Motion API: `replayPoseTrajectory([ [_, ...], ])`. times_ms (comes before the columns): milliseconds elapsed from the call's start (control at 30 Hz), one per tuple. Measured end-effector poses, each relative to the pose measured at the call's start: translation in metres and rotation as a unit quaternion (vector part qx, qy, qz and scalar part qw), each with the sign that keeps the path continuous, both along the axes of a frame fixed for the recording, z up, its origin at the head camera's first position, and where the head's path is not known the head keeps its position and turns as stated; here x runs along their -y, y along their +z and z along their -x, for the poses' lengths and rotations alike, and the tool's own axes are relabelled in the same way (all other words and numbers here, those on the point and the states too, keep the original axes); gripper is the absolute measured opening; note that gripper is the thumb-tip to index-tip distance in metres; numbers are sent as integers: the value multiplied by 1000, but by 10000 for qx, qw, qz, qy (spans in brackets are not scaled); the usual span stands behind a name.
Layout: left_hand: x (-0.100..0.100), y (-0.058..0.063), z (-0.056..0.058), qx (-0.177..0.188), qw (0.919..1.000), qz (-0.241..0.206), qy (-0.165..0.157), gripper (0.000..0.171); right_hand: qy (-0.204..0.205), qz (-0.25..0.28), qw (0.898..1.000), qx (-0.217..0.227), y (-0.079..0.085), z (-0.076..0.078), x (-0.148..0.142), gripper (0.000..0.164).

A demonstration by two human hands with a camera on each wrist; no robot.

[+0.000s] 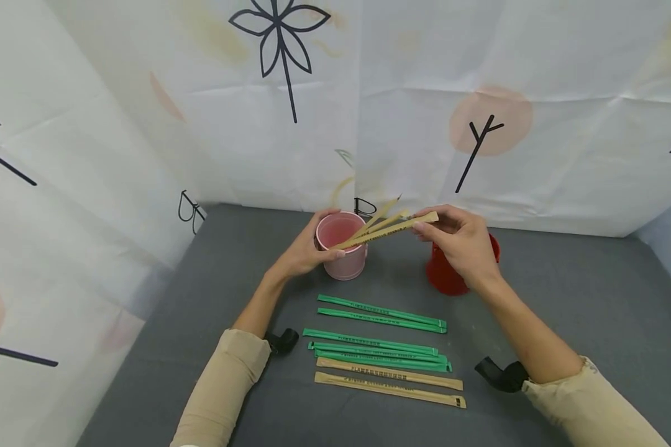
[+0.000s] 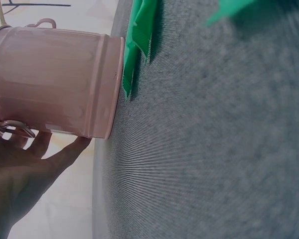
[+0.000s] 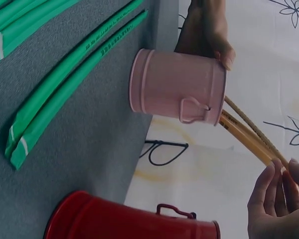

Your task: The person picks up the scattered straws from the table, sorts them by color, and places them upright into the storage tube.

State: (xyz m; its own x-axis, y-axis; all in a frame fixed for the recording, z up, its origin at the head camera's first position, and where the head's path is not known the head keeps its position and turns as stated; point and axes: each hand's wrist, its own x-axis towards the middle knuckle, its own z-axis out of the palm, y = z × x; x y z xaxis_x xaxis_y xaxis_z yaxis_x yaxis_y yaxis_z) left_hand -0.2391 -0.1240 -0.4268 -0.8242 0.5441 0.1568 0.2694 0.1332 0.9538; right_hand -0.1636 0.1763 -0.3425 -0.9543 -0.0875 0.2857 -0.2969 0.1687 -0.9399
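Observation:
My left hand (image 1: 307, 248) grips the pink bucket (image 1: 345, 267) at its left side, the thumb over the rim. Above the bucket, my right hand (image 1: 461, 242) pinches the far end of a yellow paper-wrapped straw (image 1: 386, 231), which slants down to the bucket's mouth. More yellow straws lean out beside it; how many the fingers hold is unclear. In the right wrist view the straws (image 3: 249, 141) run from the pink rim to my right fingertips. Partly hidden behind my right hand stands a red bucket (image 1: 447, 273).
Several green wrapped straws (image 1: 383, 320) lie in front of the buckets on the grey tabletop (image 1: 201, 397). Nearer me are two yellow wrapped straws (image 1: 390, 374). A white patterned cloth (image 1: 414, 155) hangs along the back and left.

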Motion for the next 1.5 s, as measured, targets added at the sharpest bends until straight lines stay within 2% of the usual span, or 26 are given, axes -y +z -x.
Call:
replayPoseTrajectory([
  [167,1,1,-1,-49,10000,-26,5,87,27,160,9999,21,-5,5,10,26],
  [500,1,1,0,62,9999,-84,-83,90,-202,-254,9993,169,-10,11,22,29],
  [733,-3,24,-13,91,9995,-217,-201,88,-286,-451,9981,314,-9,12,29,28],
  [833,-4,25,-14,107,9995,-237,-188,88,-348,-595,9970,361,-8,12,31,29],
  [933,-3,23,-14,141,9993,-295,-190,87,-350,-678,9963,391,-8,13,32,31],
  [1200,1,0,1,39,9994,-286,-200,91,-502,-977,9927,506,-10,10,28,40],
  [1300,1,-3,2,7,9996,-245,-163,90,-545,-1023,9920,496,-10,5,23,40],
  [1500,2,-5,2,-72,9997,-216,-133,90,-441,-1059,9931,261,-10,-8,10,31],
])
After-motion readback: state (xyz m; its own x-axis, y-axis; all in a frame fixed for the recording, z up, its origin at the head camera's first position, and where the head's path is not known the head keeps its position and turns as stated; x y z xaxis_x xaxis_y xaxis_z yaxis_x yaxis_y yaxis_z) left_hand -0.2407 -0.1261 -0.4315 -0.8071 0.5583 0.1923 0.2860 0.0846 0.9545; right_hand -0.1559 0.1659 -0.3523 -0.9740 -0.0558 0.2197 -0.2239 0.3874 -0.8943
